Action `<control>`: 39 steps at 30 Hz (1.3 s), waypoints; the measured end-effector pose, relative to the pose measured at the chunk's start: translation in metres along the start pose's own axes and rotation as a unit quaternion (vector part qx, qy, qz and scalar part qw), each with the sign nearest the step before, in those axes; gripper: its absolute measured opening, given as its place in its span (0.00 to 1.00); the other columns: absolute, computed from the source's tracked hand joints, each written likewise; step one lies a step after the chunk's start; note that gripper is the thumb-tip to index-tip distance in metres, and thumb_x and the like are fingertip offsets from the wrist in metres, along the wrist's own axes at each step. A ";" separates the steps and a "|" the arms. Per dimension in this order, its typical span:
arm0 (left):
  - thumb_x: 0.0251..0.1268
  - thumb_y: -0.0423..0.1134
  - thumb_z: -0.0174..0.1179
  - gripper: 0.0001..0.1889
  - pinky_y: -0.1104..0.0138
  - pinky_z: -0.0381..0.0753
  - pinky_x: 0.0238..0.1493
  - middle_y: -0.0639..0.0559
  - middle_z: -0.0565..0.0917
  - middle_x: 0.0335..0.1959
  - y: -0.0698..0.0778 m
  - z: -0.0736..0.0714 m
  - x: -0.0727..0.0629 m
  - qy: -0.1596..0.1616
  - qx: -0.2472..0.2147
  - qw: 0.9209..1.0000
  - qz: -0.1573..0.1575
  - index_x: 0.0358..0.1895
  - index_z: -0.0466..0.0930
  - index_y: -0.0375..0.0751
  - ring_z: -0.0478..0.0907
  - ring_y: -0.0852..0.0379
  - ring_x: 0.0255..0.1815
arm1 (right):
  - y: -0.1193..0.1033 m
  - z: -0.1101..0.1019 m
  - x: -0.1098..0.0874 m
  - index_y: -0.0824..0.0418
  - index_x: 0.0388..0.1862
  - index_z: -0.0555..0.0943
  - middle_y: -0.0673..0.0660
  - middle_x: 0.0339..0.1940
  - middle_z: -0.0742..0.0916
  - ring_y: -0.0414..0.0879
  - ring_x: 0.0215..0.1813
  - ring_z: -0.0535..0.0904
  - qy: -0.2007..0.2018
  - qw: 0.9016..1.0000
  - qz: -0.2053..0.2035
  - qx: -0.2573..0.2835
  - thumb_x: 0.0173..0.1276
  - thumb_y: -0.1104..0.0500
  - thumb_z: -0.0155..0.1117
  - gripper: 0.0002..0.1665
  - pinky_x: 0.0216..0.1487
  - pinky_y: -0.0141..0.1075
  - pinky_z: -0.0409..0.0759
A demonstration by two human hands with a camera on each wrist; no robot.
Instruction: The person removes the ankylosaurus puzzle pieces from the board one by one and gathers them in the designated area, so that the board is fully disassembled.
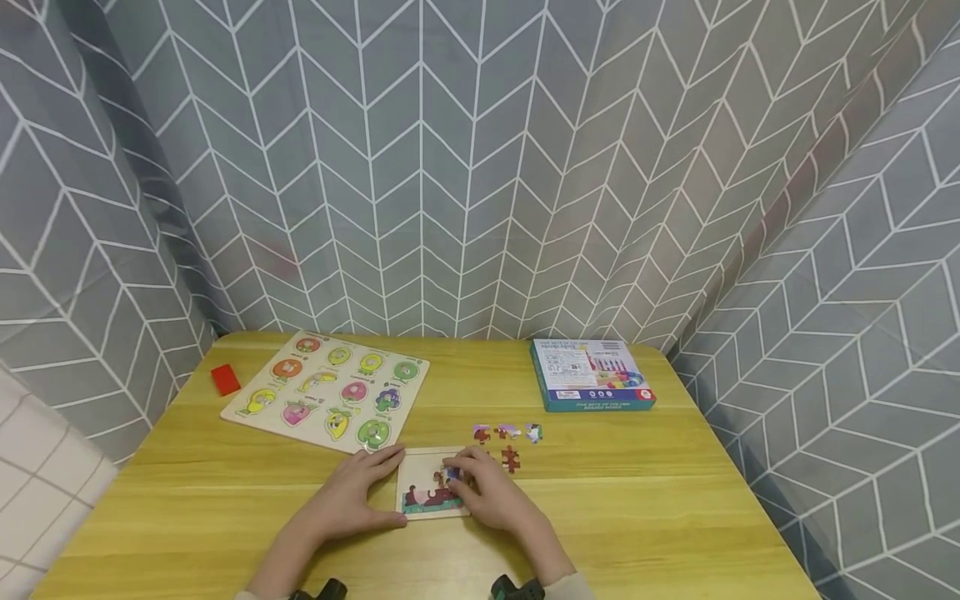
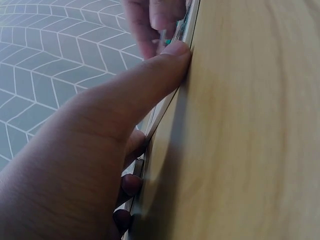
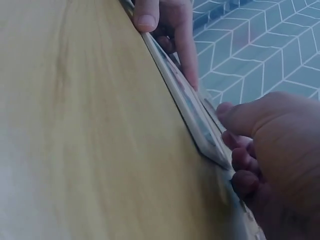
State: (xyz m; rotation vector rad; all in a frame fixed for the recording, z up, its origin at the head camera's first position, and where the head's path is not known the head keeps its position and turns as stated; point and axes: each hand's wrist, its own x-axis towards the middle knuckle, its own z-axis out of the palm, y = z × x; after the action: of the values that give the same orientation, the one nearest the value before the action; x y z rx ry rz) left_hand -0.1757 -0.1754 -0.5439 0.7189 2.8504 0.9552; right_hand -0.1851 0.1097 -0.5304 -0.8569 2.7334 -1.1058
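Observation:
A small square jigsaw board (image 1: 420, 462) with a pale rim lies near the table's front, with joined brown and teal pieces along its lower part. My left hand (image 1: 352, 492) spans its left side. That thumb (image 2: 175, 50) lies straight along the near edge, and the fingers reach the far left corner. Over the board's right half, my right hand (image 1: 491, 492) pinches a bluish puzzle piece (image 1: 452, 472) between thumb and fingertips, partly hidden by them. In the right wrist view, the right fingers (image 3: 245, 160) are curled beside the board's corner.
Several loose puzzle pieces (image 1: 511, 458) lie right of the board. A large fruit puzzle board (image 1: 337, 400) sits behind my left hand, with a red block (image 1: 225, 380) to its left. At the back right is a flat box (image 1: 592, 375). Grey patterned curtains (image 1: 450, 167) surround the table.

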 end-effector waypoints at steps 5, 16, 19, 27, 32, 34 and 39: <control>0.51 0.72 0.75 0.55 0.28 0.54 0.78 0.46 0.69 0.81 -0.002 0.002 0.000 -0.002 -0.004 1.000 0.004 0.79 0.71 0.41 0.60 0.25 0.80 | 0.007 -0.012 -0.005 0.57 0.62 0.86 0.50 0.56 0.84 0.40 0.49 0.77 0.056 0.998 -0.006 0.013 0.81 0.56 0.64 0.15 0.51 0.34 0.82; 0.51 0.71 0.75 0.56 0.29 0.54 0.79 0.46 0.69 0.81 -0.003 0.000 0.001 0.001 -0.002 1.000 0.004 0.79 0.71 0.41 0.60 0.25 0.80 | 0.070 -0.060 -0.041 0.61 0.61 0.85 0.48 0.41 0.85 0.39 0.42 0.76 0.223 0.970 0.084 0.039 0.74 0.65 0.71 0.18 0.45 0.32 0.85; 0.51 0.71 0.75 0.56 0.28 0.53 0.78 0.46 0.69 0.81 -0.003 0.000 0.000 -0.001 -0.004 1.000 0.004 0.79 0.71 0.41 0.59 0.24 0.80 | 0.081 -0.064 -0.051 0.61 0.61 0.86 0.49 0.45 0.87 0.40 0.43 0.79 0.220 0.970 0.096 0.030 0.73 0.66 0.71 0.19 0.45 0.32 0.86; 0.51 0.71 0.75 0.55 0.28 0.55 0.78 0.46 0.70 0.81 -0.003 0.003 0.000 0.001 -0.007 1.000 0.006 0.79 0.72 0.41 0.60 0.24 0.80 | 0.088 -0.068 -0.059 0.57 0.56 0.88 0.51 0.53 0.89 0.46 0.51 0.86 0.171 0.982 0.082 -0.017 0.70 0.64 0.74 0.16 0.56 0.38 0.87; 0.51 0.71 0.76 0.55 0.28 0.55 0.78 0.45 0.70 0.81 -0.003 0.003 0.000 0.002 -0.006 1.000 0.008 0.78 0.72 0.40 0.61 0.24 0.80 | 0.088 -0.068 -0.058 0.55 0.55 0.89 0.49 0.54 0.88 0.47 0.53 0.85 0.164 0.983 0.083 -0.028 0.70 0.66 0.74 0.16 0.57 0.40 0.87; 0.51 0.71 0.76 0.55 0.28 0.54 0.78 0.45 0.70 0.81 -0.003 0.002 0.000 0.003 -0.003 1.000 0.009 0.78 0.72 0.40 0.61 0.25 0.80 | 0.089 -0.068 -0.057 0.55 0.56 0.89 0.49 0.53 0.89 0.46 0.52 0.84 0.166 0.982 0.086 -0.029 0.70 0.67 0.74 0.17 0.56 0.39 0.86; 0.51 0.71 0.76 0.56 0.28 0.55 0.78 0.46 0.70 0.81 -0.003 0.002 0.001 0.003 -0.002 1.000 0.008 0.79 0.72 0.40 0.60 0.24 0.80 | 0.089 -0.068 -0.058 0.56 0.56 0.88 0.49 0.52 0.89 0.44 0.50 0.84 0.169 0.981 0.097 -0.026 0.70 0.68 0.73 0.18 0.55 0.37 0.86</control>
State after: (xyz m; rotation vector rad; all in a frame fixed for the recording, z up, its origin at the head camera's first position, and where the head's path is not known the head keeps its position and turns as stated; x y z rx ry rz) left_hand -0.1776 -0.1761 -0.5473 0.7403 2.8518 0.9655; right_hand -0.1963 0.2342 -0.5470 -0.4240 3.0457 -1.2448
